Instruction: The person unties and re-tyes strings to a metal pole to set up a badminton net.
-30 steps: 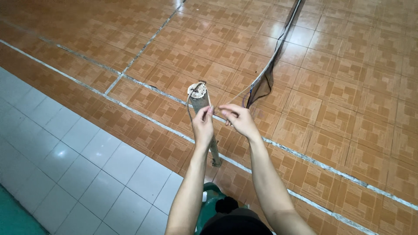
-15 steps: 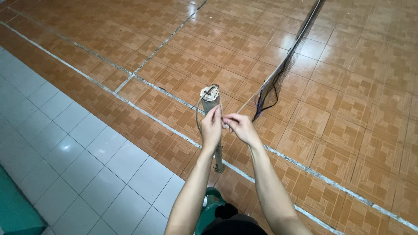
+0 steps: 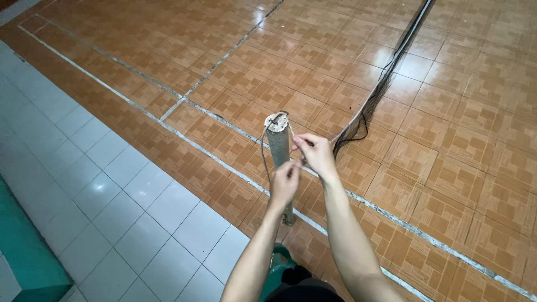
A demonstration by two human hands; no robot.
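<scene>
Between both hands, grey post (image 3: 278, 146) stands upright, top toward camera.

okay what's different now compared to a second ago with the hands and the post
The left hand has dropped slightly, from near the top of the post to partway down it. The right hand stayed close by, still pinching the cord. The post still stands upright, and the net still lies slack on the floor.

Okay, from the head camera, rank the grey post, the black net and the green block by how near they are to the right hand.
1. Grey post: just left of the right hand.
2. Black net: stretching away up right.
3. Green block: far lower left, on the white tiles.
</scene>
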